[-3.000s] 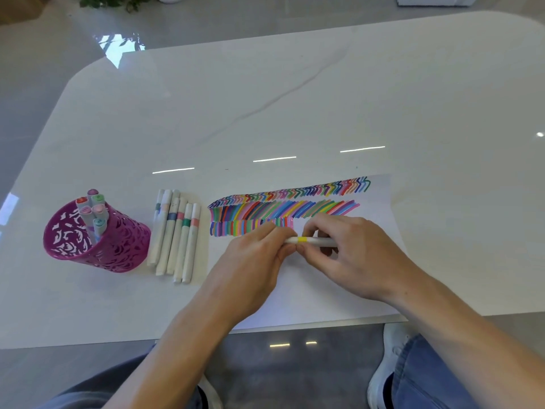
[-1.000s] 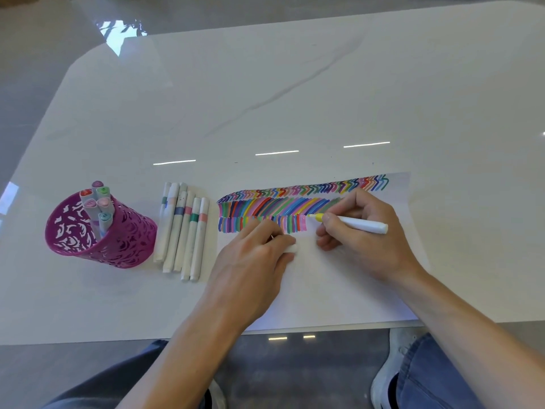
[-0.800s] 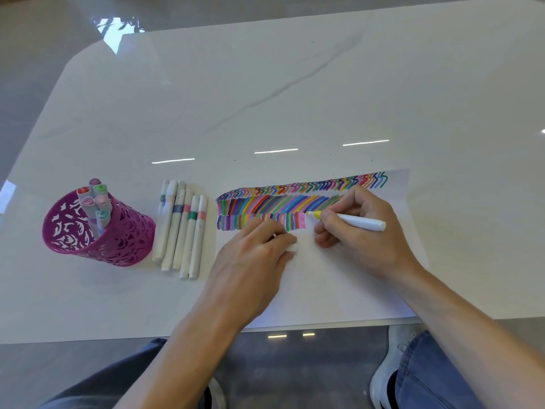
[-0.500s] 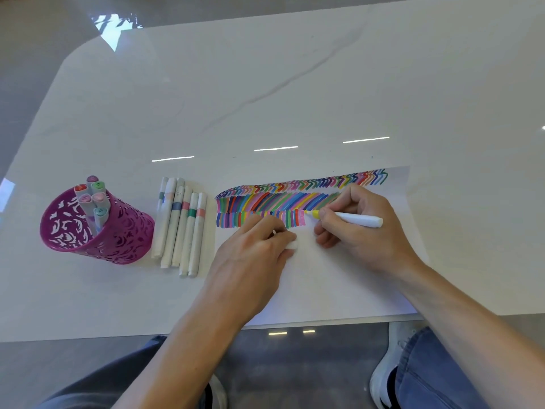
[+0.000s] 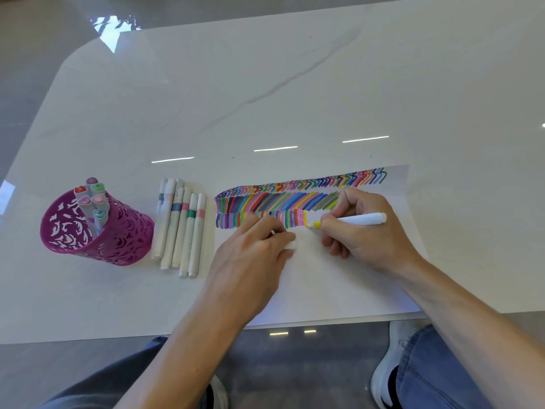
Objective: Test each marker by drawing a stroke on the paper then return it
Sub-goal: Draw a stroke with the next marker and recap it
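My right hand point(image 5: 362, 231) grips a white marker with a yellow tip point(image 5: 358, 220). Its tip touches the paper point(image 5: 339, 278) at the right end of the lowest row of coloured strokes, beside a fresh yellow stroke point(image 5: 305, 219). My left hand point(image 5: 253, 258) rests on the paper with its fingers curled round the marker's white cap point(image 5: 290, 245). Left of the paper, several white markers point(image 5: 180, 228) lie side by side on the table. Further left, a magenta cut-out cup point(image 5: 97, 228) holds several more markers upright.
The white marble table point(image 5: 265, 84) stretches far beyond the paper. Its near edge runs just below the paper. My knees and a white shoe point(image 5: 389, 364) show under the edge, over a grey floor.
The marker was uncapped, the cap staying in my left hand. My right hand brought the tip to the paper and pulled it down, leaving a yellow stroke at the row's end.
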